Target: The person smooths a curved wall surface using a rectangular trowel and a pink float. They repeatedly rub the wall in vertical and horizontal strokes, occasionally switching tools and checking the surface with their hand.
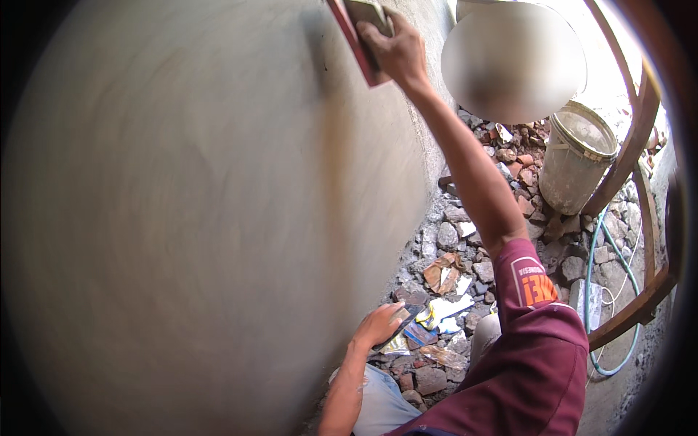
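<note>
My right hand (401, 52) is raised at the top of the view, its fingers wrapped round the grip of a plastering float (355, 45). The float has a reddish edge and is held up at the grey plastered wall (203, 203); whether it touches the wall I cannot tell. Low down, close to my knee, my left hand (376, 326) grips a dark flat tool (404, 324) with a tan part under the fingers. Its exact kind is not clear, since the hand covers much of it.
Broken stones and brick rubble (465, 240) cover the ground along the wall, with torn yellow and white packaging (440, 311) among them. A dirty white bucket (574, 163) stands at right, near curved wooden pieces (629, 145) and a blue-green hose (590, 291). A blurred patch hides the top right.
</note>
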The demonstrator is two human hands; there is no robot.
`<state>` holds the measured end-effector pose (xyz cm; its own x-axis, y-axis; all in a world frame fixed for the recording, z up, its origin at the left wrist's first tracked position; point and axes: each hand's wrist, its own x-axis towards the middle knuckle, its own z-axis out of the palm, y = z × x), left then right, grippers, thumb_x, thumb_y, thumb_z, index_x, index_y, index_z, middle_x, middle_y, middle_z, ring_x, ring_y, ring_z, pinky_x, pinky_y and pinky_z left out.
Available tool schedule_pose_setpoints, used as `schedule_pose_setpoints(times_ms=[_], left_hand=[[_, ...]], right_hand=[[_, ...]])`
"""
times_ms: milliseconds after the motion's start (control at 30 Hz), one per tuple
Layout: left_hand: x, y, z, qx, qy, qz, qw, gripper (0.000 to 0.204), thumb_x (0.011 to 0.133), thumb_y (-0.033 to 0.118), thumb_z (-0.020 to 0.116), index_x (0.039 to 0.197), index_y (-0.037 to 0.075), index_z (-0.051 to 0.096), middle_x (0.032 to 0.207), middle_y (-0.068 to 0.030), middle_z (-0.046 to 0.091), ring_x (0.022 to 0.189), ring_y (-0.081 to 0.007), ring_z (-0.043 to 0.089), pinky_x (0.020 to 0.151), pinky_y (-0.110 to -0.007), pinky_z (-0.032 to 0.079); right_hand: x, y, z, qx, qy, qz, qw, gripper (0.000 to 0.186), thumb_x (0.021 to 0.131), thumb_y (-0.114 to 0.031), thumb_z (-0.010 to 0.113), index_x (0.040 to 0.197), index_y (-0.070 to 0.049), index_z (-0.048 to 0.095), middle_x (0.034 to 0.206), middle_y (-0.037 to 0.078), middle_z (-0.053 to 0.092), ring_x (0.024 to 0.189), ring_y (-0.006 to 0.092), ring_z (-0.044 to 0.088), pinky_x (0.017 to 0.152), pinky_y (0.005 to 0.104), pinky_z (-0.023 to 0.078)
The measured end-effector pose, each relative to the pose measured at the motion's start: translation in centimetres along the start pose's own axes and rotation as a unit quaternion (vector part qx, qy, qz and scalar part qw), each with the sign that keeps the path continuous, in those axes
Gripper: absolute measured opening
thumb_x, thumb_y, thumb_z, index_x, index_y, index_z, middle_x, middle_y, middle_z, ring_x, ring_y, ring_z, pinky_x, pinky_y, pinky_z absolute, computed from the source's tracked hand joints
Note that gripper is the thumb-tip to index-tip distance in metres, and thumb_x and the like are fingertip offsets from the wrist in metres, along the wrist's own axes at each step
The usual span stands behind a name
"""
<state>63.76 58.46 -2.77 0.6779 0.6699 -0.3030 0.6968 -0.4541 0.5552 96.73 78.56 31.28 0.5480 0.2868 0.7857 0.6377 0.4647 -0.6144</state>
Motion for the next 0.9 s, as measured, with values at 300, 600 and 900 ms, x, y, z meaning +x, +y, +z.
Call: schedule_pose_setpoints(times_ms=[300,600,900], left_hand=[[0.6,-1.7,0.7,-0.018,0.023,0.012,0.999,0.053,0.090,0.023,0.061,0.142,0.017,0.056,0.132,-0.0198,0.061,0.121,-0.0385,0.059,0.104,-0.045,0.048],[0.4,-0.9,-0.2,-0.025,0.012,0.002,1.000,0.053,0.089,0.022,0.062,0.142,0.016,0.056,0.133,-0.0200,0.061,0.122,-0.0384,0.059,0.106,-0.044,0.047],[1.3,-1.6,0.6,-0.027,-0.004,-0.001,1.000,0.052,0.091,0.023,0.061,0.142,0.017,0.056,0.140,-0.0184,0.059,0.131,-0.0372,0.053,0.111,-0.043,0.043]], right_hand=[[5.5,-1.1,0.1,-0.013,-0.101,0.018,0.995,0.069,0.090,-0.033,0.063,0.145,0.005,0.048,0.144,0.027,0.054,0.134,0.0398,0.053,0.112,0.0436,0.043],[3.4,0.0,-1.4,0.002,-0.168,0.014,0.986,0.070,0.090,-0.033,0.064,0.145,0.007,0.048,0.141,0.029,0.056,0.132,0.0391,0.054,0.110,0.0424,0.045],[3.4,-3.8,1.1,0.004,-0.070,0.021,0.997,0.068,0.095,-0.032,0.061,0.149,0.006,0.042,0.144,0.029,0.053,0.136,0.0388,0.051,0.115,0.0436,0.039]])
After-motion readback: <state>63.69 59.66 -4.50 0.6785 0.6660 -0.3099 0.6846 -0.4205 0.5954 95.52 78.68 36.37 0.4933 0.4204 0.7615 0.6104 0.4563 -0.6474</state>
